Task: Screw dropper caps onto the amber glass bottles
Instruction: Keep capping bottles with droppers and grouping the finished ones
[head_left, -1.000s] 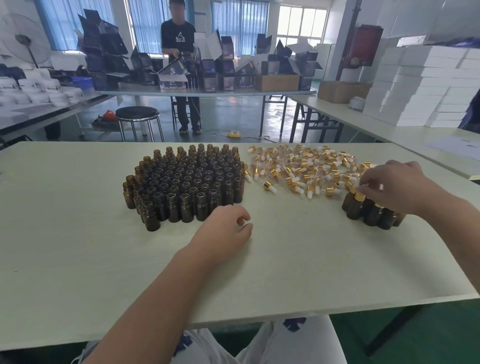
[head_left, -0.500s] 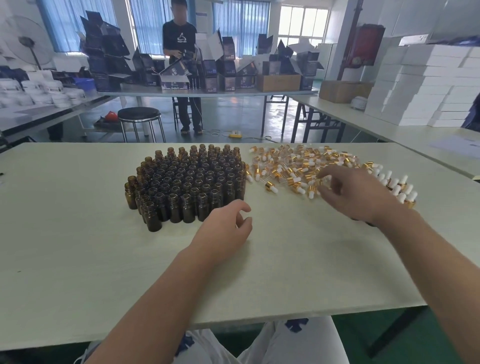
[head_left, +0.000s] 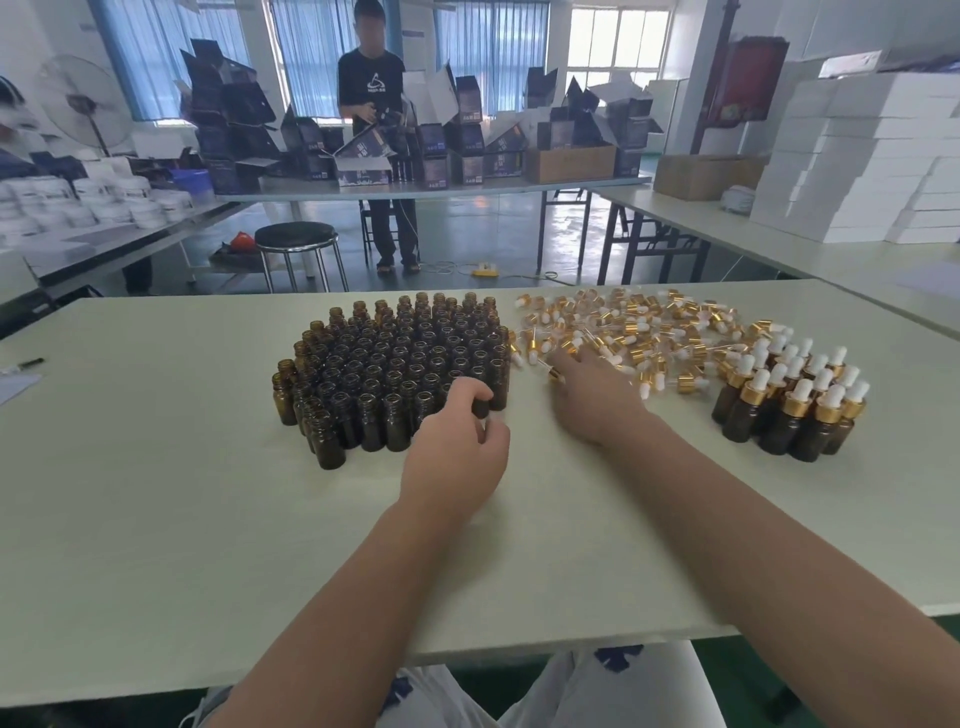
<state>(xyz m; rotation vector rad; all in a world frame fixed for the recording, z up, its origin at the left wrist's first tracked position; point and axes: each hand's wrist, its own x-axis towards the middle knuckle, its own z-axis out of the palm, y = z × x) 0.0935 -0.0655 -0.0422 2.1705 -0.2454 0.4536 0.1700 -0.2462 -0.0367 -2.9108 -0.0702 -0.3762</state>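
Roughly mid-frame, left fingers (head_left: 466, 391) pinched a corner amber bottle (head_left: 482, 408); right fingers (head_left: 570, 365) blurred over dropper caps (head_left: 623, 327), grip untellable. Bottle looked light, slick, breakable: hold its body.

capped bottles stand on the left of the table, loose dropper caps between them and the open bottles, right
No: the head view shows the capped bottles on the right of the table. The loose dropper caps do lie between them and the open bottles.
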